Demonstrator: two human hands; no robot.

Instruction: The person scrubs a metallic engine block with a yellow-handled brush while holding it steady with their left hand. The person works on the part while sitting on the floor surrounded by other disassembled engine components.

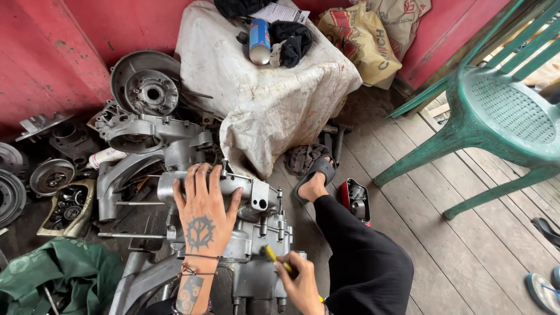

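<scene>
A grey metal engine case [256,233] lies on the wooden floor in front of me. My left hand [204,213], tattooed on the back and with cords at the wrist, lies flat on top of the case with fingers spread. My right hand [300,280] grips a small brush with a yellow handle [274,258], its tip against the right side of the case. My leg in black trousers [361,256] stretches to the right of the case, with the foot in a black sandal [318,172].
More grey engine parts [146,116] and round discs [52,175] lie to the left by a red wall. A cloth-covered block [262,99] carries a blue spray can [259,41] and black rags. A green plastic chair [501,116] stands right. A green tarp [52,274] lies at lower left.
</scene>
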